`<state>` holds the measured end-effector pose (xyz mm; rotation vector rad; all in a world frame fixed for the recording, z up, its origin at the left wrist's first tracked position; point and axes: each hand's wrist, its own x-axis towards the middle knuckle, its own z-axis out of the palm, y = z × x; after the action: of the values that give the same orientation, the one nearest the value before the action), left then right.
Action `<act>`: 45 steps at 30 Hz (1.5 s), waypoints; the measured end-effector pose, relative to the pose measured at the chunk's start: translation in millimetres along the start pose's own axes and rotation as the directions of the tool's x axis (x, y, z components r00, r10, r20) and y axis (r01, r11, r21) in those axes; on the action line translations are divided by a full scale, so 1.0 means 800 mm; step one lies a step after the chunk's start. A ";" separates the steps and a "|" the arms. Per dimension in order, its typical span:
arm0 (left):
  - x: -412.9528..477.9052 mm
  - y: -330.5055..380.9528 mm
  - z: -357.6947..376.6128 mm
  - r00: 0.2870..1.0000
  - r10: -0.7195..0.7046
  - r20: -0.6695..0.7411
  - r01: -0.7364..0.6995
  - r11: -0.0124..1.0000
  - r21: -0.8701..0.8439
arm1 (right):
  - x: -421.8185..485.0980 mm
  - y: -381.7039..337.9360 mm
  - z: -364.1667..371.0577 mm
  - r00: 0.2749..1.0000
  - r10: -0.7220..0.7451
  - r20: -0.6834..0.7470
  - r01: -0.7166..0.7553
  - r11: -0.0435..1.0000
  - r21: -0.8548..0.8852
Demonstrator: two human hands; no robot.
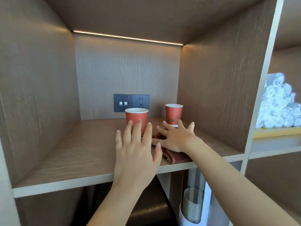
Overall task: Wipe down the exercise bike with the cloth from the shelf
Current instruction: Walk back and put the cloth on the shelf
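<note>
A folded brown cloth (175,156) lies near the front edge of the wooden shelf (78,154). My right hand (176,138) rests flat on top of the cloth with its fingers spread, hiding most of it. My left hand (137,149) hovers just left of the cloth, fingers straight and spread, holding nothing. The exercise bike is not in view.
Two red paper cups stand behind my hands, the left cup (136,118) just past my left fingertips and the right cup (174,114) further back. A dark socket panel (131,103) is on the back wall. Rolled white towels (280,105) fill the right compartment. Stacked cups (192,207) sit below.
</note>
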<state>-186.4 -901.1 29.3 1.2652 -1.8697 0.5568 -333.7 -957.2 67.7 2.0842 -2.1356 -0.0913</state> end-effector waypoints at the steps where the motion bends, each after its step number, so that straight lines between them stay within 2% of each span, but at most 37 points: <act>1: 0.000 -0.001 0.000 1.000 -0.006 0.011 0.006 1.000 0.006 | 0.001 0.000 -0.002 1.000 0.007 0.023 -0.008 1.000 0.007; 4: -0.002 -0.002 -0.003 0.998 -0.024 0.062 0.023 1.000 0.013 | -0.003 -0.001 -0.004 1.000 0.003 0.027 -0.004 0.999 0.032; 6: -0.005 -0.004 -0.003 0.996 -0.024 0.083 0.023 1.000 0.014 | -0.012 -0.001 -0.007 0.998 -0.025 -0.049 0.030 0.993 0.111; 9: -0.013 -0.006 -0.005 0.998 -0.011 0.068 0.010 1.000 0.007 | -0.038 0.004 -0.010 0.949 -0.045 -0.312 0.145 0.942 0.303; 11: -0.016 -0.007 -0.006 0.999 -0.004 0.038 0.004 1.000 -0.008 | -0.059 0.010 -0.007 0.868 -0.064 -0.493 0.228 0.932 0.281; 13: -0.018 -0.006 -0.006 1.000 0.008 0.021 -0.008 1.000 -0.008 | -0.081 0.017 0.001 0.812 -0.115 -0.573 0.340 0.890 0.303; 15: -0.020 -0.003 -0.005 1.000 0.016 0.010 -0.016 1.000 0.000 | -0.096 0.022 0.014 0.821 -0.168 -0.546 0.398 0.853 0.337; 18: -0.022 0.005 -0.001 0.999 0.032 -0.004 -0.032 0.999 0.005 | -0.102 0.026 0.035 0.837 -0.190 -0.513 0.357 0.900 0.248; 25: -0.019 0.031 0.009 0.998 0.055 0.024 -0.054 0.998 -0.040 | -0.095 0.035 0.046 0.786 -0.132 -0.604 0.357 0.895 0.268; 29: -0.016 0.044 0.014 0.997 0.068 0.021 -0.067 0.997 -0.041 | -0.091 0.056 0.051 0.806 -0.058 -0.589 0.283 0.912 0.298; 38: -0.012 0.069 0.025 0.998 0.058 0.030 -0.057 0.998 -0.038 | -0.087 0.110 0.049 0.894 0.049 -0.445 0.158 0.895 0.416; 45: -0.013 0.076 0.031 0.999 0.031 -0.012 -0.031 0.999 -0.010 | -0.078 0.112 0.057 0.875 0.108 -0.473 0.123 0.894 0.432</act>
<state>-248.9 -888.6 10.7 1.2258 -1.8831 0.5696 -428.3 -895.0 32.2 2.0295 -1.9466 0.9202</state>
